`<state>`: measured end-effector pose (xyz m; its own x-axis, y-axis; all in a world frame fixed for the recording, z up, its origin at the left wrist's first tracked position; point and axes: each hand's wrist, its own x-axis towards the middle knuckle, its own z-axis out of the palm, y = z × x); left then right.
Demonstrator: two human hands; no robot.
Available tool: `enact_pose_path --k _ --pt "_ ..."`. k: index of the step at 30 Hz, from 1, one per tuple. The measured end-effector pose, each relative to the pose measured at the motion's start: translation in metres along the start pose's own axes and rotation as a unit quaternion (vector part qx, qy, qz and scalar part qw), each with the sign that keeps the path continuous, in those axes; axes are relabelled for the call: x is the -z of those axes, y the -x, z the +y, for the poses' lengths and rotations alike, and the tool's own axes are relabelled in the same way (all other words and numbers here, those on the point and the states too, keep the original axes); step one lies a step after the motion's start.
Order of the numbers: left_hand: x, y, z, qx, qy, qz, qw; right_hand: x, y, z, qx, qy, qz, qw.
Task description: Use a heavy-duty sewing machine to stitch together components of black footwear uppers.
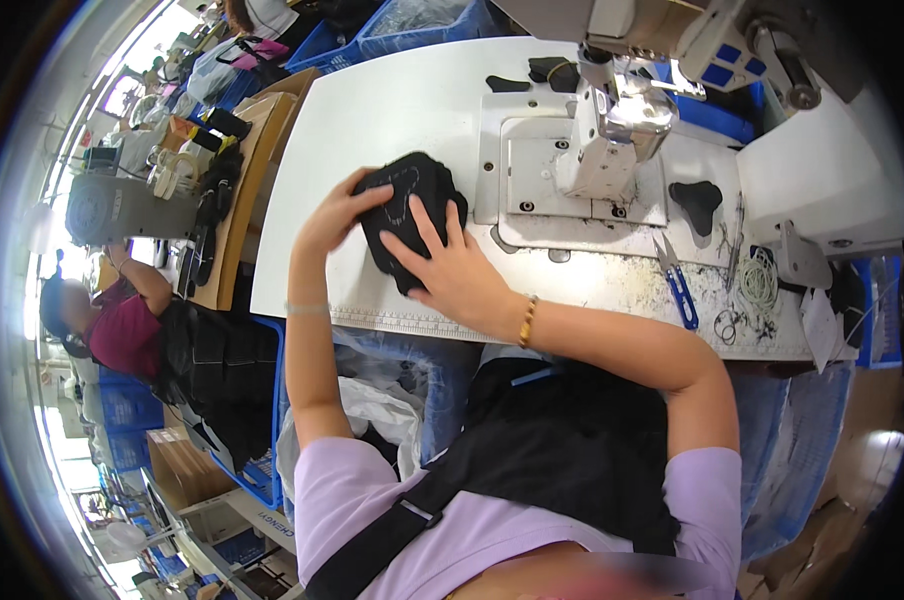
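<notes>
Black fabric stack (404, 228) lies on the white tabletop (322, 150), a little above and left of the middle of the frame, with a pale dashed outline on its top face. It is one bundle; its layers overlap too closely to count.

Two hands are on it. The left hand (337, 215) rests at its left edge with fingers over the top; whether any finger hooks underneath to pinch it cannot be told. The right hand (462, 270) is spread open across the right and lower part, pressing rather than closed around it. The two-sided contact probably keeps the layers flat and aligned, and the spot left of the machine presumably gives room for both hands.

To the right stands one white sewing machine (594, 150), its base plate apart from the bundle. Three loose black pieces lie around it: two at the upper centre, one (697, 207) right of the machine. Farther right are one pair of blue-handled scissors (680, 295) and one pale cord coil (759, 277), perhaps set there within right-hand reach. One ruler strip (372, 322) runs along the near edge. At the far left sits one co-worker (127, 325) beside a grey machine (122, 210).
</notes>
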<state>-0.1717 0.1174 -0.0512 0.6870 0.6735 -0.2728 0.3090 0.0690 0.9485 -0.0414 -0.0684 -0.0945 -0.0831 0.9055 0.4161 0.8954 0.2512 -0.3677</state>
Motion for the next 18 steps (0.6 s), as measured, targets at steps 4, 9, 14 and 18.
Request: enact_pose_path --k 4,9,14,18 --pt "-0.058 0.055 -0.012 -0.051 0.014 0.026 0.998 0.039 0.060 -0.003 0.040 -0.004 -0.059 0.997" --pt "-0.140 0.067 0.002 -0.093 -0.044 -0.036 0.994 0.072 0.135 0.010 -0.009 0.005 -0.015 1.000" --pt "-0.186 0.032 0.020 -0.183 -0.075 -0.084 0.977 0.090 0.161 0.025 -0.086 0.025 0.041 0.995" --pt "-0.222 0.021 0.014 -0.291 -0.121 0.049 0.948 0.093 0.161 0.037 -0.123 0.060 0.087 0.987"
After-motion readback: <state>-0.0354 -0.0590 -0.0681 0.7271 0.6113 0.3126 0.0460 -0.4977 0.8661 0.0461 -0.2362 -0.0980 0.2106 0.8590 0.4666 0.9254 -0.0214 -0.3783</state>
